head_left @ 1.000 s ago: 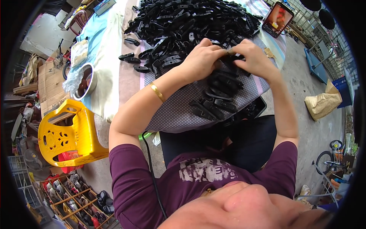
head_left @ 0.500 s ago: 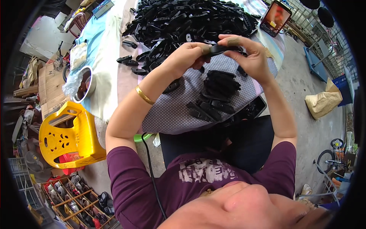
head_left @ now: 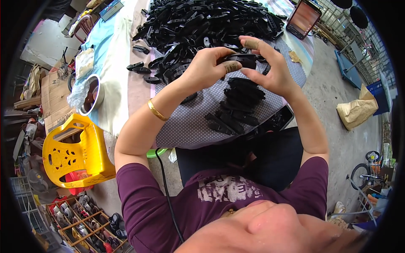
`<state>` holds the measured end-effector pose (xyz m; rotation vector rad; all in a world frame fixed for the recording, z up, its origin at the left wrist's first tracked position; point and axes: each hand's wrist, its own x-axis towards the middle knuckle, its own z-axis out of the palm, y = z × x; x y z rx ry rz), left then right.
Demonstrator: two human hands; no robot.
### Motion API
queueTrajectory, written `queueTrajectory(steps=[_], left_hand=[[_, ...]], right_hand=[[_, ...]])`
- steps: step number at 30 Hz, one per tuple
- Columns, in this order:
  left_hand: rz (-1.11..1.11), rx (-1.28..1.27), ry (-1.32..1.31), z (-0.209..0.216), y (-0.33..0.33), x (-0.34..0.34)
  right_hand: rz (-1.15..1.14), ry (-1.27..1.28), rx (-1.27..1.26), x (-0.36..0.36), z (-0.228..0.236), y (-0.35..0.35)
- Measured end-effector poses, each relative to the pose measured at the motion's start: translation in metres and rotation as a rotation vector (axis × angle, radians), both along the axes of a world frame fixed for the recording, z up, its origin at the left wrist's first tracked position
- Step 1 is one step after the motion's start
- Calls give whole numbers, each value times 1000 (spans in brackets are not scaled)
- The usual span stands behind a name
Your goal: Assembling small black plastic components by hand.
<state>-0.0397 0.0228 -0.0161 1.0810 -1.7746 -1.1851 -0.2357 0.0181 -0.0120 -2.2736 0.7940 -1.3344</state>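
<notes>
Both my hands hold one black plastic part [head_left: 240,61] above the table. My left hand [head_left: 206,67] grips its left end with thumb and fingers; a gold bangle [head_left: 155,111] is on that wrist. My right hand [head_left: 270,71] grips the right end, its index fingertip taped. Below the hands, a small stack of the same black parts [head_left: 236,107] lies on the dotted grey cloth [head_left: 185,126]. A large heap of black parts [head_left: 202,23] covers the table beyond.
A tablet screen [head_left: 304,17] stands at the far right of the table. A metal bowl with a plastic bag [head_left: 86,95] sits at the table's left. A yellow plastic stool [head_left: 71,152] is on the floor left, a shoe rack [head_left: 84,223] below it. A tan sack [head_left: 356,111] lies right.
My hands have lifted from the stack on the cloth, bringing one black part up and holding it between them higher above the table.
</notes>
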Motion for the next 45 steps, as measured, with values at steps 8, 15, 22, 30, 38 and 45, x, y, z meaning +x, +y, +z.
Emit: queueTrajectory(steps=[8,15,22,30,38,45], left_hand=[[12,-647,-213,2,8,-2],[-137,-565,-179,5,15,-4],[-346,-657,-277,0,22,-10],[-9,-50,126,-9,-3,-5],[38,400,462,-14,-6,1],[81,358,484,-14,-5,-1]], right_hand=[[73,295,313,-20,13,3],[243,13,652,-47,19,-39],[-594,495,-17,-66,-28,-132],[-547,292,63,-50,-7,-90],[-56,318,-92,-4,8,-4],[-397,758,250,-60,-10,-45]])
